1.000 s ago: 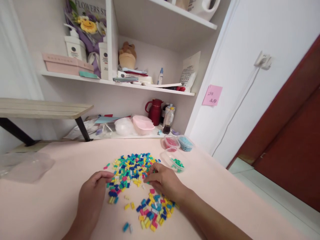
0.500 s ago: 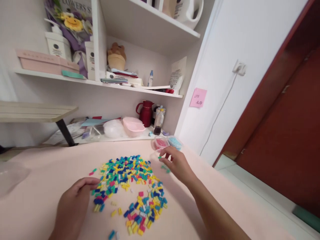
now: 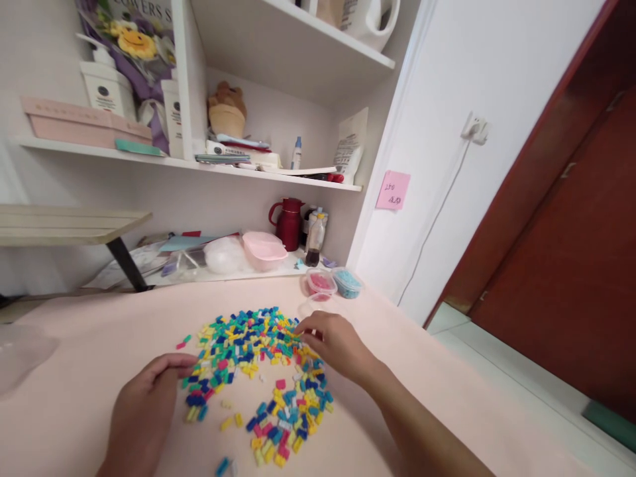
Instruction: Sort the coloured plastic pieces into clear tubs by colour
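Observation:
Small toy building bricks (image 3: pixel 248 336) in blue, green, yellow, white and pink lie in a loose pile on the pale pink tabletop (image 3: pixel 124 318). The pile curves round to a second cluster of bricks (image 3: pixel 283 424) nearer to me. My right hand (image 3: pixel 338 344) is over the pile's right edge, thumb and fingers a little apart, with no brick visible between them. At the pile's left edge rests my left hand (image 3: pixel 152 397), its forefinger stretched toward the bricks and its other fingers partly hidden. Behind my right hand, a clear tub (image 3: pixel 311 306) is mostly covered.
Clear tubs of pink bricks (image 3: pixel 320 283) and light blue bricks (image 3: pixel 347 283) stand at the table's far right. Beyond them are a bottle (image 3: pixel 315 242), a red jug (image 3: pixel 289 225) and a pink bowl (image 3: pixel 265 250). A clear plastic bag (image 3: pixel 24 354) lies at left.
My right hand went from the pile to the clear tub with a green brick at its fingertips, then came back to the pile without it showing. My left hand stayed beside the pile. The view turned right.

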`<state>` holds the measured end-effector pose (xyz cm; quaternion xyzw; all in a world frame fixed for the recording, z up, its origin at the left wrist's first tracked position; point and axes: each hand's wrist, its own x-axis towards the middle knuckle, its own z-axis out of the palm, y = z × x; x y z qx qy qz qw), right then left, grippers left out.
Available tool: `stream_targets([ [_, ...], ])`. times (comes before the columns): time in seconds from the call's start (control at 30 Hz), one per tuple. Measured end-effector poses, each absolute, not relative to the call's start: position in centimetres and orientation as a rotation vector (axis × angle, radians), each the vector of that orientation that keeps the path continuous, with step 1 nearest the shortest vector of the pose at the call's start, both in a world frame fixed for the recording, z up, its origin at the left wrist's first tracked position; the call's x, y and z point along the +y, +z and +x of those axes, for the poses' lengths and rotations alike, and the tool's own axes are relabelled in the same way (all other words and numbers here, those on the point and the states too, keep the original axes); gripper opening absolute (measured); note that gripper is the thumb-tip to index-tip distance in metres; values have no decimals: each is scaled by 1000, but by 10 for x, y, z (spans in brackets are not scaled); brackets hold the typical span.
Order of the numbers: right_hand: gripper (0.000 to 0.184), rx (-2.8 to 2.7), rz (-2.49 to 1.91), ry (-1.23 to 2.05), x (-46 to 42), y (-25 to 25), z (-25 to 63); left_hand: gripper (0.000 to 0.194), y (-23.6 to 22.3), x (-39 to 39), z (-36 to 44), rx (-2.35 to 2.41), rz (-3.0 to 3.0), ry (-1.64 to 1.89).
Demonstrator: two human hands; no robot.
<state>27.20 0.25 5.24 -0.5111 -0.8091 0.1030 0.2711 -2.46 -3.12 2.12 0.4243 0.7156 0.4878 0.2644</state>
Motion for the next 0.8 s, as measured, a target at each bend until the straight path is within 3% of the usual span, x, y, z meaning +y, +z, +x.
stream_targets([
  [0.23,31,-2407,-1494,228,6,29,256,26,20,-31,-26,1914,1171,1316],
  [0.57,37,-2467,-1606,246,-1,41,244,25,15,-29,-23,1883,1078,1367],
  [0.8,24,-2424,-1608,293,0,39,243,23,17,-26,-27,1888,1079,1295],
])
